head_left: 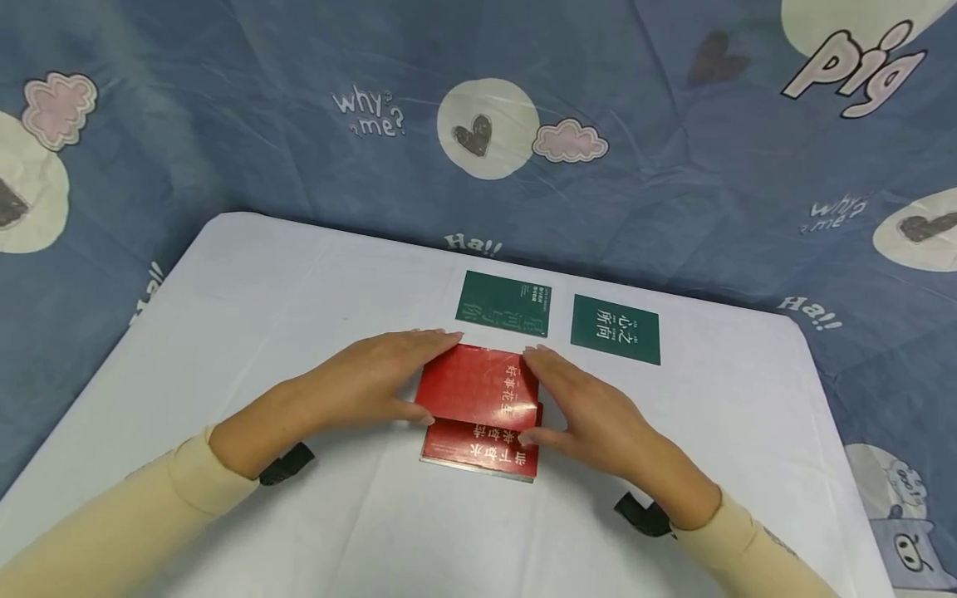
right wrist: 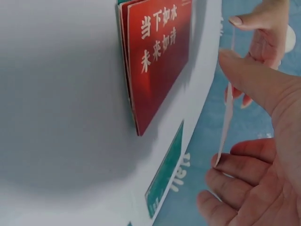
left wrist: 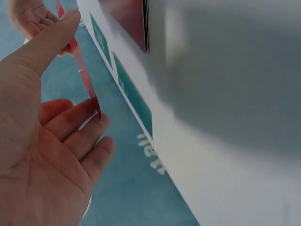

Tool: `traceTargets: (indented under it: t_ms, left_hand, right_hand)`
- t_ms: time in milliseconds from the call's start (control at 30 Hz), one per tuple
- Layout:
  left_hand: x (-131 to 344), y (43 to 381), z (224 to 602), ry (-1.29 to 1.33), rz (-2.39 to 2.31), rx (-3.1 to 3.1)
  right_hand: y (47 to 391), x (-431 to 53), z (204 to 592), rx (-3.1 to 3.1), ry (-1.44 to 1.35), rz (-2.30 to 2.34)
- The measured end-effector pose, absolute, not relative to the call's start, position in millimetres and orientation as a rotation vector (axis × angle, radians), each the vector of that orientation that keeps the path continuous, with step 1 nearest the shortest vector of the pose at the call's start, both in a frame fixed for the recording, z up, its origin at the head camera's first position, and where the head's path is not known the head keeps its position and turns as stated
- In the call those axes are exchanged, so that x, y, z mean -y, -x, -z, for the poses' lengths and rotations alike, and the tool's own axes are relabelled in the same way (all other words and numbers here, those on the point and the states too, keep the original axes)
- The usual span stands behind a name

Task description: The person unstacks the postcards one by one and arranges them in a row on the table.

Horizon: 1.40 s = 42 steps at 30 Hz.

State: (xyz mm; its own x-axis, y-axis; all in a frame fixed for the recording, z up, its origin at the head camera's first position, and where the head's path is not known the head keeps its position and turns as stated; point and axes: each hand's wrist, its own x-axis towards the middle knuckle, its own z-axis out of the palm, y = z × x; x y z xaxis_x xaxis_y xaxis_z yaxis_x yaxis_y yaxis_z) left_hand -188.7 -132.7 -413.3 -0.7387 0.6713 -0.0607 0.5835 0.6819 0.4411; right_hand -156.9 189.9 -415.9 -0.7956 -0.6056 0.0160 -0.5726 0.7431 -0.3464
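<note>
A thin red card [head_left: 463, 382] with white Chinese characters is held flat between both hands, just over a stack of cards [head_left: 478, 453] topped by another red one. My left hand [head_left: 362, 382] grips its left edge, the thumb at the near corner and fingertips at the far one. On the opposite edge my right hand [head_left: 598, 407] holds it the same way. Seen edge-on in the left wrist view, the held card [left wrist: 83, 70] is raised off the table. The right wrist view shows the stack's red top card [right wrist: 160, 61] with layers beneath it.
Two dark green cards lie near the table's back edge, one behind the stack [head_left: 504, 307] and one further right [head_left: 615, 330]. A white cloth covers the table [head_left: 299, 291]. Behind it hangs a blue printed sheet [head_left: 299, 166].
</note>
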Motion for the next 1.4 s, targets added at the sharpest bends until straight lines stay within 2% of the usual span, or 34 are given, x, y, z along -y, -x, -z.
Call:
traceTargets:
  t_ms: [667,1400]
  left_hand:
    - [147.2,223.1,397.7,-1.034,-0.513,-2.720]
    - [164.6,255.9,406.7,-0.950,-0.474,-2.760]
  right_hand:
    - [193.7,-170.2,404.3,-2.838,0.936,0.485]
    - [235.9,-150.5,411.6,-2.820,0.933,0.480]
